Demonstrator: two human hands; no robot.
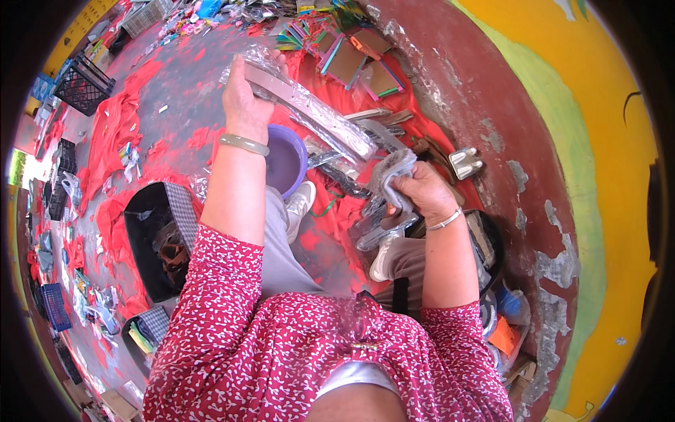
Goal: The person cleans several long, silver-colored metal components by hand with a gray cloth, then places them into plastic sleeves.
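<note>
My left hand [245, 98] grips one end of a long flat item wrapped in clear plastic [313, 111], held up and slanting down to the right. My right hand [420, 190] is closed on a bunched grey cloth [391, 176], which presses against the lower end of that wrapped item. A pale bangle sits on my left wrist and a thin bracelet on the right. Beneath my hands, more plastic-wrapped items [380, 228] lie across my lap and the red cloth [337, 211] on the ground.
A purple plastic basin [285, 162] stands by my white shoe [301, 202]. Framed mirrors [351, 60] lie at the top. A black bin [158, 239] is on my left, black crates [83, 84] farther left. A red and yellow wall [534, 141] rises on the right.
</note>
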